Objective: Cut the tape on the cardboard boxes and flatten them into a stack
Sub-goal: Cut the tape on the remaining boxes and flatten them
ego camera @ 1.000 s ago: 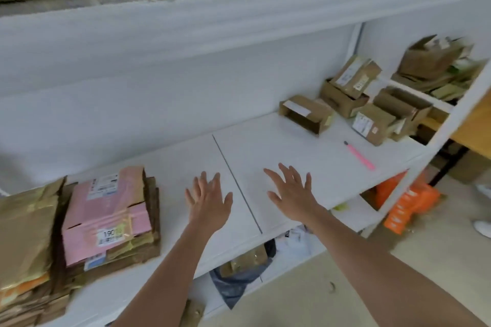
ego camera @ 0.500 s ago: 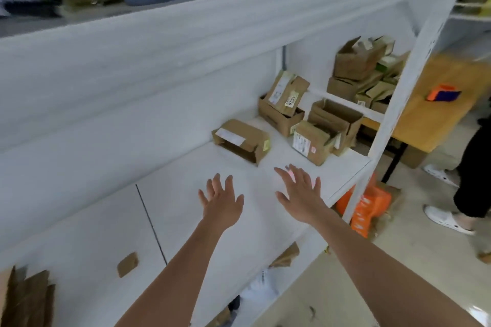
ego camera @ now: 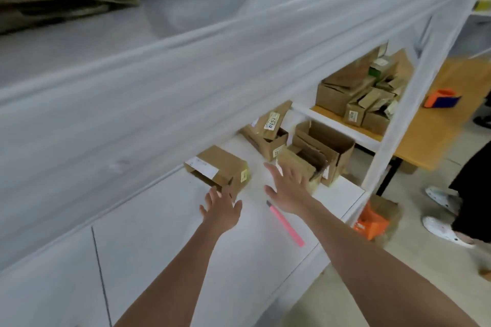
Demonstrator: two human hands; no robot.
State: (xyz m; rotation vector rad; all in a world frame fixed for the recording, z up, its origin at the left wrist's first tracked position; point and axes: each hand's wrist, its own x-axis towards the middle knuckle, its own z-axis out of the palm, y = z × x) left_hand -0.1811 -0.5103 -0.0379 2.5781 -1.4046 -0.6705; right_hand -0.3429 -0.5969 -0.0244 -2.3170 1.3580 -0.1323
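Both hands empty, fingers spread: my left hand (ego camera: 221, 208) nr the labelled box (ego camera: 219, 167), right hand (ego camera: 288, 188) at the open box (ego camera: 305, 167). Pink cutter (ego camera: 287, 223) lies nr shelf (ego camera: 159, 233) edge; my forearm could knock it off.

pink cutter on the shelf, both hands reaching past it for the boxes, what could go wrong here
1. The pink cutter lies just under the right hand; whether its blade is out cannot be told, so a wrist dragging back could get nicked or knock it off the shelf edge.
2. The left hand is reaching the open-ended box; a one-sided pull might crush it.
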